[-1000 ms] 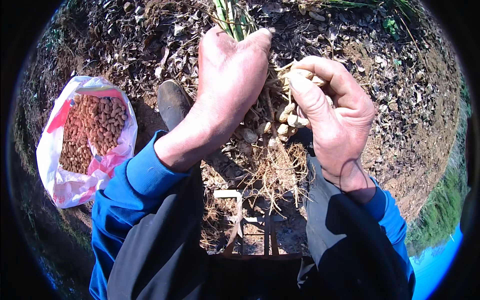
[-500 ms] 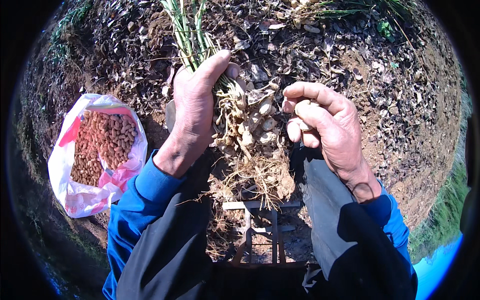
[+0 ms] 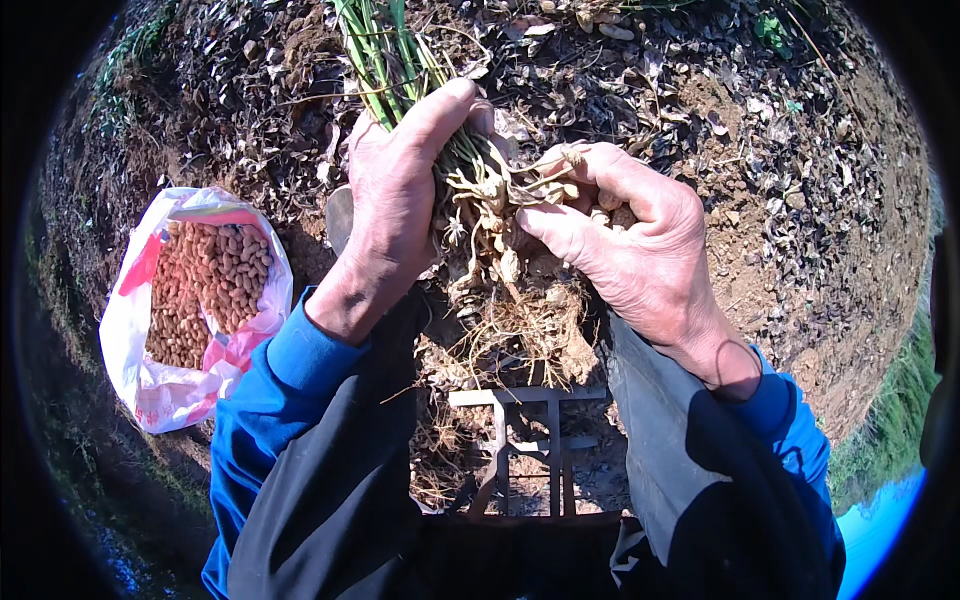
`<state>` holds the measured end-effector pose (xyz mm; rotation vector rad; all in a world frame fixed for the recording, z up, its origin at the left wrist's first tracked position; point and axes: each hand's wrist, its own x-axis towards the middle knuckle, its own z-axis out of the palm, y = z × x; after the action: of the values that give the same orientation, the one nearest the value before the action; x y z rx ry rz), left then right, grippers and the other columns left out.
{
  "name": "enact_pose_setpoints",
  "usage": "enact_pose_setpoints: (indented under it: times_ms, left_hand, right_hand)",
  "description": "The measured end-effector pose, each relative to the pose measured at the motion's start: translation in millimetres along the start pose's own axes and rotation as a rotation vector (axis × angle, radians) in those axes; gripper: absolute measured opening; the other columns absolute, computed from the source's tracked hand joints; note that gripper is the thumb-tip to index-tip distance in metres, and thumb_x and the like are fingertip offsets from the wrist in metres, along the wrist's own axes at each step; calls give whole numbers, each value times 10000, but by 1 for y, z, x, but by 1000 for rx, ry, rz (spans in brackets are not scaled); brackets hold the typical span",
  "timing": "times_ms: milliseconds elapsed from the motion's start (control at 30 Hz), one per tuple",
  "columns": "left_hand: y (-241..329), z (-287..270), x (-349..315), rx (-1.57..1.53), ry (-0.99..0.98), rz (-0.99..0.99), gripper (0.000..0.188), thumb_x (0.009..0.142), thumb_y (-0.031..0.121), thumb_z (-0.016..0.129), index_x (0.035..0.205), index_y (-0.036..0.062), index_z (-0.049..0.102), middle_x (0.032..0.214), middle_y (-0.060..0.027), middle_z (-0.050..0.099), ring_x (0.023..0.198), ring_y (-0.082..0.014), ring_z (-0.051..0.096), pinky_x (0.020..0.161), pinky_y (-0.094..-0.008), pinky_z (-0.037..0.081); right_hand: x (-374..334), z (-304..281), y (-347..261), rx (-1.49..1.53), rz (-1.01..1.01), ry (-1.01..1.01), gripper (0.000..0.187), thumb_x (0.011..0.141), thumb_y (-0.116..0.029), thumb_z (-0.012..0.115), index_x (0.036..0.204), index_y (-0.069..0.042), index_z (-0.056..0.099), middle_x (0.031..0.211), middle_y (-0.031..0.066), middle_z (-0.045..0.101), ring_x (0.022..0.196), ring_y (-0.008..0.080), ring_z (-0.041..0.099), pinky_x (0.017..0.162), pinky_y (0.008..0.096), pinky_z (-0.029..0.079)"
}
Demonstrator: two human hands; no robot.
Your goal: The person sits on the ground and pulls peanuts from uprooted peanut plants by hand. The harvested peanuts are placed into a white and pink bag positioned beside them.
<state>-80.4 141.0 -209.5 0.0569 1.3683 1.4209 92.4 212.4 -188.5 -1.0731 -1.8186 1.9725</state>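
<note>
My left hand [image 3: 393,190] is closed round the stems of a peanut plant [image 3: 378,62], whose green stalks point away from me and whose pods and stringy roots [image 3: 520,335] hang toward me. At the right side of the root cluster, my right hand [image 3: 640,235] is closed, thumb and fingertips pinching at the pods and their thin stalks. Several peanuts [image 3: 612,208] show inside the curl of its fingers; how many it holds is partly hidden.
To my left stands an open white and pink sack [image 3: 125,340] with many peanuts [image 3: 215,285] inside. A metal frame [image 3: 527,397] stands between my knees. Dry leaves and soil [image 3: 770,230] cover the ground, with more peanuts [image 3: 615,32] lying at the far edge.
My right hand has moved left from beside the plant to the root cluster, its fingers now at the pods. Fewer pods show in the cluster's middle. The left hand keeps its hold.
</note>
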Motion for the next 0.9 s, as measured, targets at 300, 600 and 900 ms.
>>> enact_pose_setpoints:
  times_ms: [300,600,900]
  left_hand:
    - [-1,-1,-4,19,-18,-74,281,965,279,542,908,12,612,753,-91,647,689,-142,655,575,-247,551]
    - [-5,-7,0,-11,-9,-84,186,880,182,658,874,-3,679,785,-55,682,636,-106,646,585,-240,540]
    - [-4,-10,-3,-8,21,-82,208,892,185,643,870,-21,672,732,-70,681,587,-119,644,559,-232,534]
  right_hand:
    - [-6,-1,-3,-274,-200,72,241,833,22,678,1072,24,653,897,50,689,763,69,635,690,223,521]
    - [6,-3,3,-530,-587,171,213,802,23,721,1010,12,674,858,100,711,724,139,682,648,251,534]
    - [6,12,-2,253,54,99,178,861,-16,672,1038,-34,667,895,15,676,754,47,632,624,193,521]
